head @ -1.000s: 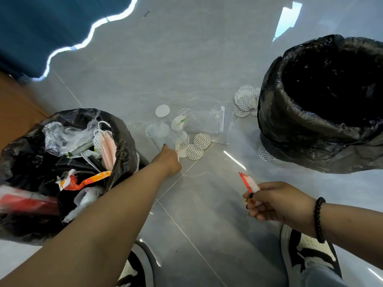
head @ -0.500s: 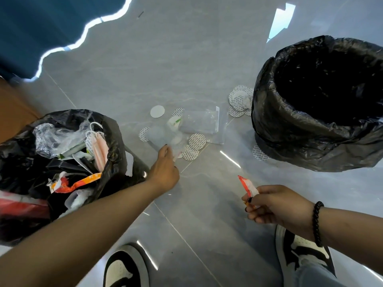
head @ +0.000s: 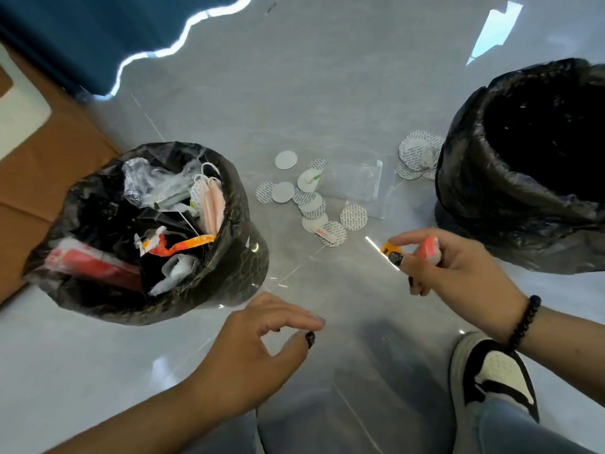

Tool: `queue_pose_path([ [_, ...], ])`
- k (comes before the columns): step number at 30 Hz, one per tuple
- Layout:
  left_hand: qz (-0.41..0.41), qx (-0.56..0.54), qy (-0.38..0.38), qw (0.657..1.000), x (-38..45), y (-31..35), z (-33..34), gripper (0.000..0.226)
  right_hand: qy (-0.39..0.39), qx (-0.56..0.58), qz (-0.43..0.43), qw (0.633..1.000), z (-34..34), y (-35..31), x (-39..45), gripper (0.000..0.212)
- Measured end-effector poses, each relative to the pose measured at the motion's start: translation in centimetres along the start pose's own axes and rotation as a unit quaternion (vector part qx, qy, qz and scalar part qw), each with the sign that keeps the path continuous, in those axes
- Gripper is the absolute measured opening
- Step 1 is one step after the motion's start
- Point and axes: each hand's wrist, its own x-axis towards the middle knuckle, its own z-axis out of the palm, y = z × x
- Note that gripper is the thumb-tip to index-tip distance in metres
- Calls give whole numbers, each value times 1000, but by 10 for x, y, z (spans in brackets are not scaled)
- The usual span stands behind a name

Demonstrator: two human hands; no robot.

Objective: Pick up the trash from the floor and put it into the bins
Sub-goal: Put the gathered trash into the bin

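The right hand, at the centre right of the frame, pinches a small red and orange wrapper between thumb and fingers, above the grey floor. The left hand, at the lower centre, holds nothing; its fingers hang loosely curled, thumb and forefinger apart.

At the left stands the full bin, lined in black, with clear plastic, a pink mask and an orange strip in it. At the right edge stands the second bin, also lined in black, its inside dark.

Between the bins, in the middle of the frame, round white discs lie scattered on the floor, some overlapping, beside a clear plastic bag. More discs lie touching the foot of the right bin.

A black and white shoe shows at the lower right, and a dark bead bracelet circles the right wrist. A blue curtain fills the upper left, with brown cardboard under it.
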Motion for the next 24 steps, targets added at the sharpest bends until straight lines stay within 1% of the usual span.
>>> queue_pose_path([
  [3,-35,-105,14,994,6,0,3,26,-22,-18,-4,1000,10,-1,-4,9],
  [6,-34,-176,53,982,17,-1,1,25,-39,-21,9,999,15,5,-5,9],
  [8,-41,-213,50,975,20,0,2,37,-35,-6,40,999,15,7,-2,8],
  [10,-47,-229,35,972,21,2,5,49,-58,-15,71,996,15,9,-2,21],
  [11,-57,-238,31,969,20,3,6,49,-77,-15,81,994,15,8,-3,31],
  [12,-73,-250,29,965,20,4,7,44,-98,-10,85,992,16,7,-4,38],
  [13,-95,-263,30,960,19,4,8,35,-121,-4,83,989,17,5,-6,43],
  [15,-146,-279,31,949,13,3,11,15,-171,-7,64,983,21,-1,-10,45],
  [16,-169,-292,29,941,10,2,12,11,-192,-17,52,980,23,-2,-12,42],
  [17,-189,-311,28,931,8,0,13,11,-205,-25,41,978,24,-3,-13,38],
  [19,-219,-343,28,913,5,-2,15,18,-217,-30,26,975,26,-2,-16,32],
  [20,-227,-352,26,908,4,-2,15,20,-220,-36,25,975,27,0,-17,33],
  [23,-230,-376,10,898,3,1,14,24,-241,-24,53,969,27,7,-22,49],
  [24,-227,-383,4,895,3,1,14,24,-247,-19,54,967,27,8,-24,46],
])
